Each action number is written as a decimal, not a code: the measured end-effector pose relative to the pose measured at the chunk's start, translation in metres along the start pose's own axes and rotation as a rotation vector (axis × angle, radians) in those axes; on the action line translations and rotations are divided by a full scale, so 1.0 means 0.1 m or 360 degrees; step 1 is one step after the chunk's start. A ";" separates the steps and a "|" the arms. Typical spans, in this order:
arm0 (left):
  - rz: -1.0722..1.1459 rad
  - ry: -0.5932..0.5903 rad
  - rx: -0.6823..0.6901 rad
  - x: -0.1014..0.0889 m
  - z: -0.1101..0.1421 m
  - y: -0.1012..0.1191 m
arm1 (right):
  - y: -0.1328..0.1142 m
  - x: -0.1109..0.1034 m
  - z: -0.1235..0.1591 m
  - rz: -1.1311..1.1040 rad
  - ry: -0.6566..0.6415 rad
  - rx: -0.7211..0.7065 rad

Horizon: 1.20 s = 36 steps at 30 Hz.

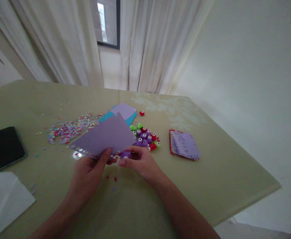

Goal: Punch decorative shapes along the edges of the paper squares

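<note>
My left hand [92, 167] grips a purple sheet of paper [108, 134] by its near edge, thumb on top. That edge shows a row of small cut-outs. In my right hand [143, 162], pinched between thumb and fingers, is a small purple craft punch [125, 155] at the near edge of the sheet. The fingers partly cover it. Just beyond the sheet lies a group of similar purple, red and green punches [145, 136] with white eye-like tops. The sheet hides part of that group.
Colourful paper bits [73, 129] are heaped at left. Behind the sheet lie lilac and blue papers [123, 110], near a lone red punch [142, 113]. Punched sheets [185, 145] are stacked at right. A dark tablet [4, 149] and white paper [6, 202] lie at the left edge.
</note>
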State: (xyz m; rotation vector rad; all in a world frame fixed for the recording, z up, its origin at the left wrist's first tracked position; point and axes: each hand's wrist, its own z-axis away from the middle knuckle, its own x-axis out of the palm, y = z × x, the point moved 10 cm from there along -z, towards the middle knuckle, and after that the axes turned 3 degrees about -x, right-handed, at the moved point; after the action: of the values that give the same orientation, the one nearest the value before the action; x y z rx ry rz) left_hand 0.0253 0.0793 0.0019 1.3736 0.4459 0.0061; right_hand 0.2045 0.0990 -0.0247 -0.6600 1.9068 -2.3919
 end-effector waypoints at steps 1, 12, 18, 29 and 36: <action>-0.0003 0.0002 0.0003 0.00 0.00 0.00 | 0.00 0.01 0.00 0.0010 -0.0005 0.0004; -0.0001 -0.0033 0.0042 0.03 0.01 0.01 | 0.01 0.03 0.01 -0.0039 -0.0016 -0.0009; 0.0124 -0.0080 0.0049 0.07 0.05 0.06 | 0.00 -0.01 0.00 -0.0064 0.0036 -0.0065; 0.0145 -0.0225 0.0082 0.17 0.04 0.04 | 0.04 -0.15 -0.01 -0.0140 0.0165 -0.0014; 0.0118 -0.0257 0.0196 0.20 0.05 0.06 | 0.07 -0.13 -0.01 -0.0113 0.0161 0.0031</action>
State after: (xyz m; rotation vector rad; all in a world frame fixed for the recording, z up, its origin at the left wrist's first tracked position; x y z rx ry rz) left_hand 0.0466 0.0815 0.0026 1.4987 0.2635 -0.0721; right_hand 0.2141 0.1015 -0.0352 -0.6280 1.9261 -2.5301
